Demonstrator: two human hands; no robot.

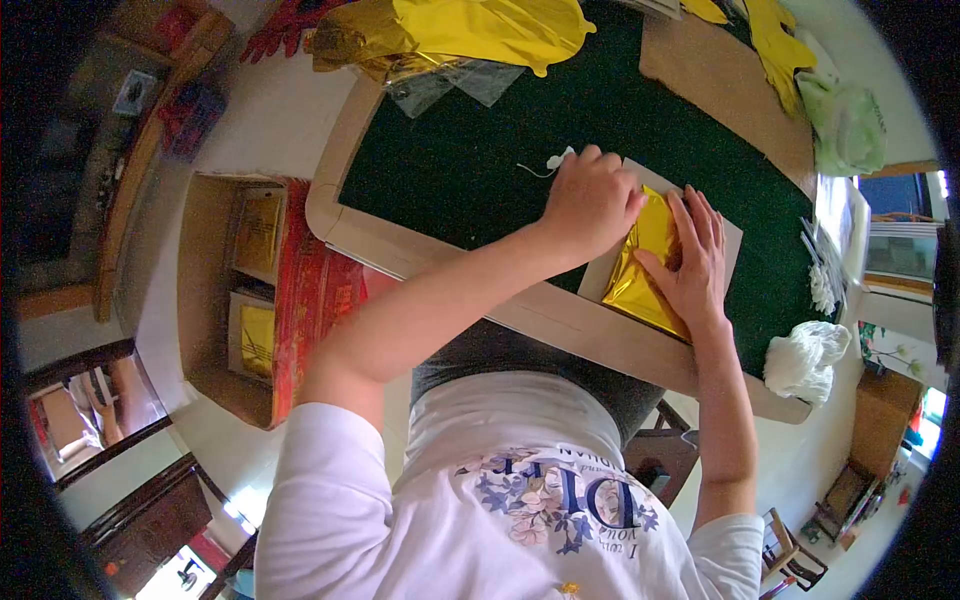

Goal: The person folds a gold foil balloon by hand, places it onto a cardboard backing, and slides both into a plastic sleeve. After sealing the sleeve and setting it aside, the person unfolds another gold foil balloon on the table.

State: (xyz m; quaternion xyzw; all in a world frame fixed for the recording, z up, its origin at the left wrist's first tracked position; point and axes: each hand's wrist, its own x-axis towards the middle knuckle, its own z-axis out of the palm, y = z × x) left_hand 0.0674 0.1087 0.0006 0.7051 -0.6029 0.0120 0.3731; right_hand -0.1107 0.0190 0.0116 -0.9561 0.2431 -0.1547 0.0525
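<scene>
A flat, shiny gold foil packet [630, 283] lies on a pale rectangular board [733, 245] near the table's front edge. My right hand [697, 255] rests on the foil, fingers stretched out and thumb apart. My left hand [592, 200] is closed at the upper left edge of the foil, its thumb beside it. Whatever those fingers hold is hidden. Just beyond the left knuckles sits a small white scrap [562, 158] with a thin string.
Yellow foil balloons [490, 30] and clear plastic lie at the table's far left. Brown cardboard [715, 80] and a green bag [845, 125] are far right, a crumpled white bag [805, 360] near right. A carton [215, 350] with gold packs stands left of the table.
</scene>
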